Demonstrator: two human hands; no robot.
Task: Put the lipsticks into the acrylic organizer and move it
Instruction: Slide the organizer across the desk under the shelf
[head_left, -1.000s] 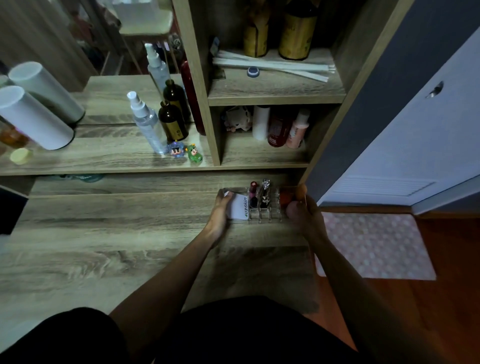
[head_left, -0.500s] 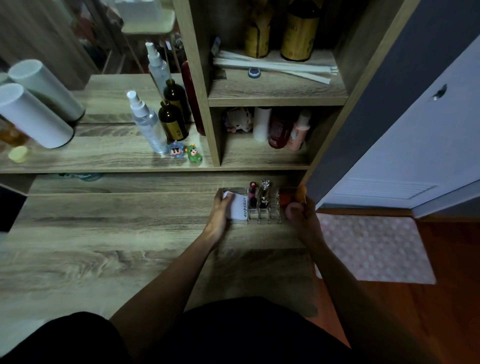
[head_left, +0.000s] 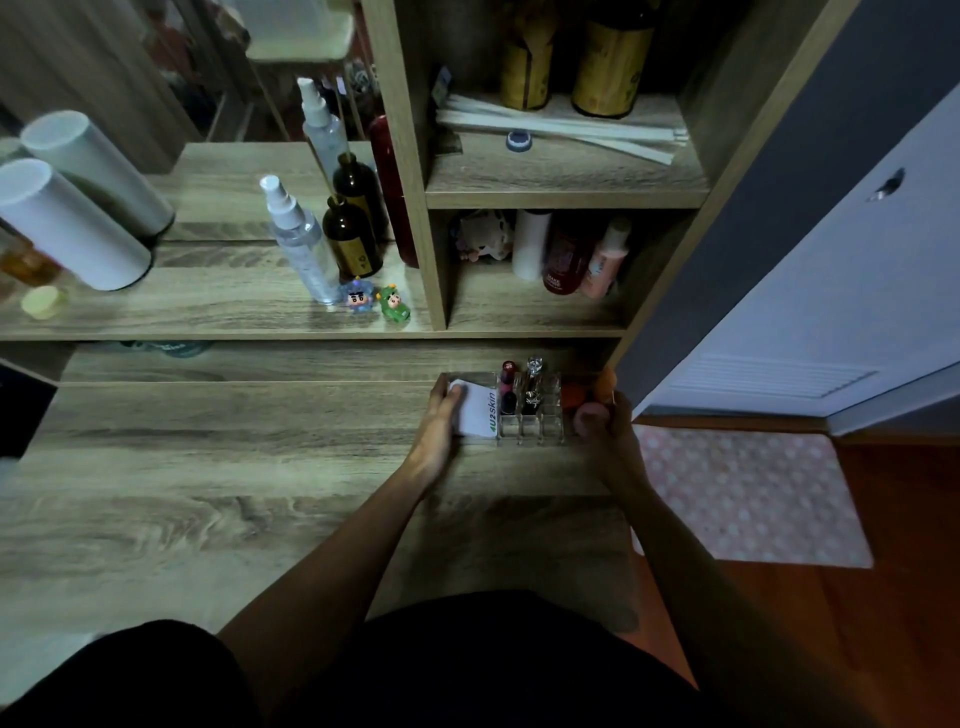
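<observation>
At the far right of the desk (head_left: 208, 467), close under the shelf (head_left: 311, 325), the organizer (head_left: 530, 415) stands between two hands. Left hand (head_left: 441, 423) is wrapped around the left end, fingers (head_left: 451, 397) curled over the rim beside a white packet (head_left: 480, 413) printed "4U2skin" that fills the left compartment. Right hand (head_left: 605, 431) grips the right end, thumb (head_left: 589, 415) bent over the near edge — both hands closed on the clear box, one at each side. Whether the box rests on the desk or is lifted just off it I cannot tell. In the middle grid of small cells stand the lipsticks (head_left: 509, 387): two dark-red ones at the left and a silver-capped one (head_left: 532, 382) just beside them, all upright; the near cells look bare. Something orange (head_left: 597, 389) sits in the right compartment, partly hidden by the right hand. On the shelf above are a spray bottle (head_left: 301, 244), a brown bottle (head_left: 350, 239) touching it, and two small figurines (head_left: 376, 301) — well apart from the organizer. A white cylinder (head_left: 67, 223) stands far left. On the floor to the right lies a pink mat (head_left: 753, 499).
</observation>
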